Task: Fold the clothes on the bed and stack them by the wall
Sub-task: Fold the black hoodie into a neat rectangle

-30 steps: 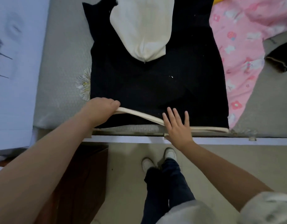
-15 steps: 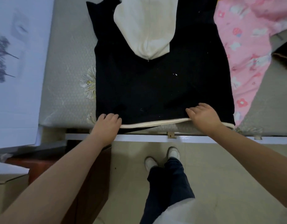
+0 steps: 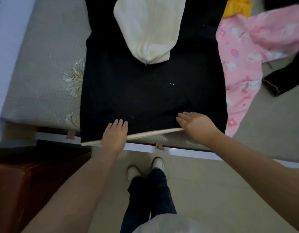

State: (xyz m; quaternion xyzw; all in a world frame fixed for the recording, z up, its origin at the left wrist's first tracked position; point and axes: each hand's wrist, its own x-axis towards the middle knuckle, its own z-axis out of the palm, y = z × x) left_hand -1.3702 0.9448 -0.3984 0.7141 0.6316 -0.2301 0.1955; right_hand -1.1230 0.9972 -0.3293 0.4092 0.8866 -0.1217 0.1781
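Note:
A black hooded garment (image 3: 150,91) lies flat on the grey bed (image 3: 44,68), its cream-lined hood (image 3: 148,31) folded down over the back. A cream hem band (image 3: 145,134) runs along its near edge at the bed's front. My left hand (image 3: 114,137) rests flat on the hem near the left, fingers together and extended. Further right, my right hand (image 3: 195,126) lies flat on the black cloth just above the hem, its fingers spread. Neither hand grips the fabric.
A pink printed garment (image 3: 243,52) lies to the right on the bed, with a yellow piece (image 3: 237,7) behind it and a dark sleeve (image 3: 283,76) at the far right. A white wall (image 3: 5,47) is left. A brown cabinet (image 3: 27,179) stands below left.
Both hands let go of the hem's ends and moved inward; the left slid right, the right flattened on the cloth. The camera moved closer.

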